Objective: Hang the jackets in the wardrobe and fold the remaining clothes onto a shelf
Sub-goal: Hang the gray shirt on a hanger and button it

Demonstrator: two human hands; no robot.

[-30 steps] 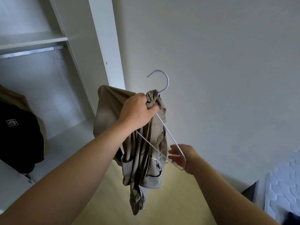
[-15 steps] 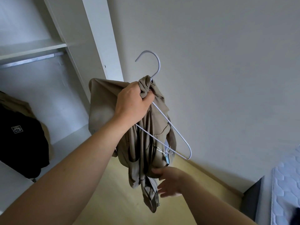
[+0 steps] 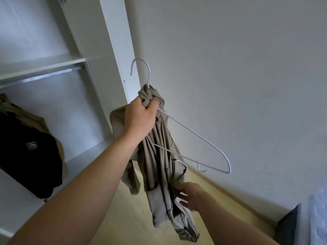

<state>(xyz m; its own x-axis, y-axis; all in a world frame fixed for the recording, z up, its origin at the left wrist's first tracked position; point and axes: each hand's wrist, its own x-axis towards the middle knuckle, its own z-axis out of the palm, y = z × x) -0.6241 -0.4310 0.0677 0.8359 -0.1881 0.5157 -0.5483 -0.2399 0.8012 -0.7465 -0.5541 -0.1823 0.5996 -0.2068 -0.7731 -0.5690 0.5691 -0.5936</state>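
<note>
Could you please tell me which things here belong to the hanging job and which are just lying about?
In the job: beige jacket; white hanger, gripped with it by the left hand; right hand touching the jacket's lower part; wardrobe rail; shelf.
Just about: black garment and tan garment in the wardrobe; mattress.

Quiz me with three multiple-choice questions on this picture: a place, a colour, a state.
1. Where is the black garment? A) inside the wardrobe B) on the mattress C) on the floor
2. What colour is the hanger? A) black B) white C) red
3. Is the hanger's hook on the rail? A) yes, hooked over it B) no, free in the air C) no, on the floor
1 A: it shows in the wardrobe's open bay.
2 B: its wire is white.
3 B: the left hand holds hanger and beige jacket up, clear of the rail.
</note>
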